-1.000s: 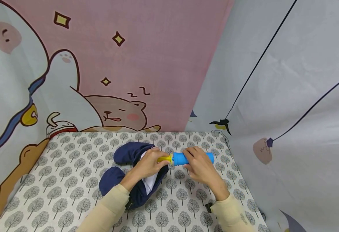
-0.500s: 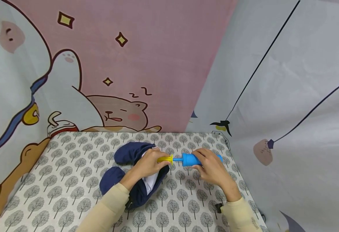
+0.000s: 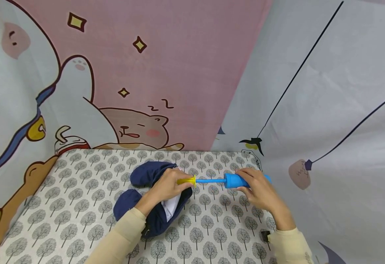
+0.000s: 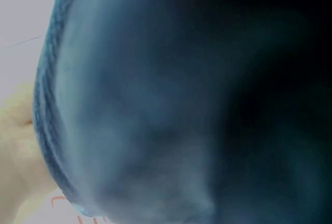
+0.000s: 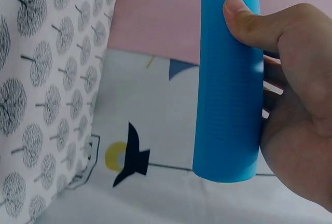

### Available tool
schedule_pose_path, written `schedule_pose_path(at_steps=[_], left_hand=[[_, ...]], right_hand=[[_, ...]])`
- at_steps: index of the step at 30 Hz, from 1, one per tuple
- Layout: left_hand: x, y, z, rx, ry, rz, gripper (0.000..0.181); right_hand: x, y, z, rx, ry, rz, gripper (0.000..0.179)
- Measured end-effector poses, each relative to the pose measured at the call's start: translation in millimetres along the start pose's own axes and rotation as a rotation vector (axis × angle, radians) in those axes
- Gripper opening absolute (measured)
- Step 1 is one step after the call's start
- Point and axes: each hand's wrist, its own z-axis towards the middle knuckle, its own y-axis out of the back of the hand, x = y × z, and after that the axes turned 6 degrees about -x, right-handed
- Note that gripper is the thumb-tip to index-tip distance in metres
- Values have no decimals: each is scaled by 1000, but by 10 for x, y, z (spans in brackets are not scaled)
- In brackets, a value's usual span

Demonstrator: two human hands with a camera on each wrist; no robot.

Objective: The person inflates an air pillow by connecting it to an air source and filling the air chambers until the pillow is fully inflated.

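Observation:
A hand pump stretches between both hands above the table in the head view. My left hand (image 3: 167, 186) grips its yellow ribbed end (image 3: 189, 180), right over a navy curved neck pillow (image 3: 147, 173). A white lining (image 3: 170, 209) shows in the pillow's opening. My right hand (image 3: 261, 189) wraps round the blue barrel (image 3: 234, 180), and a long stretch of thin blue rod (image 3: 210, 180) is exposed between barrel and yellow end. In the right wrist view the thumb lies along the barrel (image 5: 228, 94). Blurred navy fabric (image 4: 119, 105) fills most of the left wrist view.
The table is covered with a tree-print cloth (image 3: 73, 220). Behind it hangs a pink cartoon curtain (image 3: 185, 73), and a pale curtain (image 3: 344, 128) rises close on the right. A small black piece (image 3: 265, 235) sits at the right sleeve.
My right hand has drawn the blue barrel to the right, away from the left hand, and more of the rod shows. The left hand and the pillow have stayed almost still.

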Motion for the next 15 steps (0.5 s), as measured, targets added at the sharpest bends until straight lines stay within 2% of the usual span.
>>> schedule_pose_path(at_steps=[5, 9, 15], left_hand=[[3, -3, 8, -24, -20, 19, 21], [40, -28, -7, -36, -27, -13, 21], [297, -224, -75, -50, -37, -72, 22]], right_hand=[[-62, 62, -35, -48, 23, -12, 53], [-23, 17, -12, -72, 69, -56, 55], [101, -103, 30, -87, 123, -91, 54]])
